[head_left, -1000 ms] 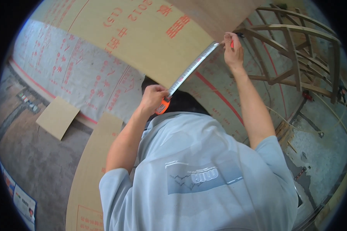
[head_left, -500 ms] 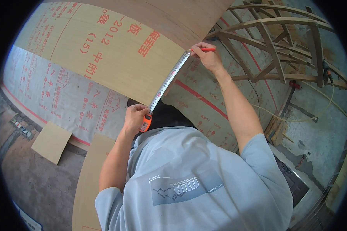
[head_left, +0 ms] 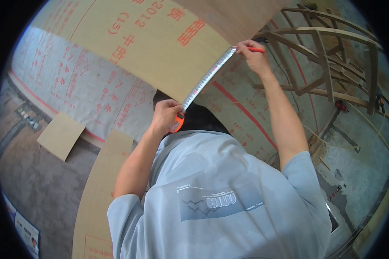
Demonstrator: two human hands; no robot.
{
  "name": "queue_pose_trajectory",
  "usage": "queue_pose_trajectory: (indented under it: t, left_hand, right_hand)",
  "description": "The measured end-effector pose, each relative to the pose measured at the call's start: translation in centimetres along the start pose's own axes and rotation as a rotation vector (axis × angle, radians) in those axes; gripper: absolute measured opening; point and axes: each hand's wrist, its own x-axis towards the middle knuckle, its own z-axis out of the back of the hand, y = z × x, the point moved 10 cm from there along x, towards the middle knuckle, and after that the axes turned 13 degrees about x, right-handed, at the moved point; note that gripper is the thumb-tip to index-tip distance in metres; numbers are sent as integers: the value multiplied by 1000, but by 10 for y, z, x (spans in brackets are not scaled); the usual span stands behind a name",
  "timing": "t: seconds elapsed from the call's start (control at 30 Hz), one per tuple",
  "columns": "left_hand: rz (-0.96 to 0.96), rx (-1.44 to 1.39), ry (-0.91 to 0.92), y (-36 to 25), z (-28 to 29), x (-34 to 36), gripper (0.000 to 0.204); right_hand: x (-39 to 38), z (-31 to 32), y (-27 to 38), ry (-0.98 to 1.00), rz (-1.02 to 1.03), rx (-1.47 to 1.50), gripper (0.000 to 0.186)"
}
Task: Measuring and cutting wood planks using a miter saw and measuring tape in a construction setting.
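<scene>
My left hand point(head_left: 165, 115) is closed around the orange case of a tape measure point(head_left: 176, 124), at the near corner of a tan board point(head_left: 160, 56) with red printing. The tape's silver blade point(head_left: 208, 78) runs along the board's right edge to its far corner. There my right hand point(head_left: 256, 59) pinches a slim red pencil point(head_left: 257, 50), which points out to the right. Its fingertips are at the blade's end; whether they also grip the blade is hidden.
A plain brown panel point(head_left: 233, 17) adjoins the board's far edge. Curved wooden frames point(head_left: 328, 64) stand at the far right, with a pale hose point(head_left: 371, 118) on the floor. Printed grey sheeting point(head_left: 99, 82) lies under the board. A small board piece point(head_left: 61, 136) and a long tan board point(head_left: 88, 194) lie left.
The view has shifted, so the board and both hands appear farther right and higher. Both hands stay at the same board corners, with the blade stretched between them.
</scene>
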Motion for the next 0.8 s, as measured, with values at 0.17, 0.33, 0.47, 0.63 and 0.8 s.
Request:
queue_pose_trajectory:
  t: [0.17,0.33,0.47,0.63,0.8]
  left_hand:
    - [27,-72,25,11,-3,5,8]
    - [23,-61,27,8,-2,4,8]
    - [15,-83,13,5,-2,2,9]
    - [25,-24,-4,4,2,0,9]
    - [30,-30,-18,8,8,6,11]
  right_hand:
    - [3,1,-10,15,-28,140,20]
    - [1,3,-7,-10,2,58,21]
    - [-2,4,-2,-33,24,38,22]
    - [-2,-1,8,-2,36,-17,20]
    - [1,-7,17,-15,19,-47,20]
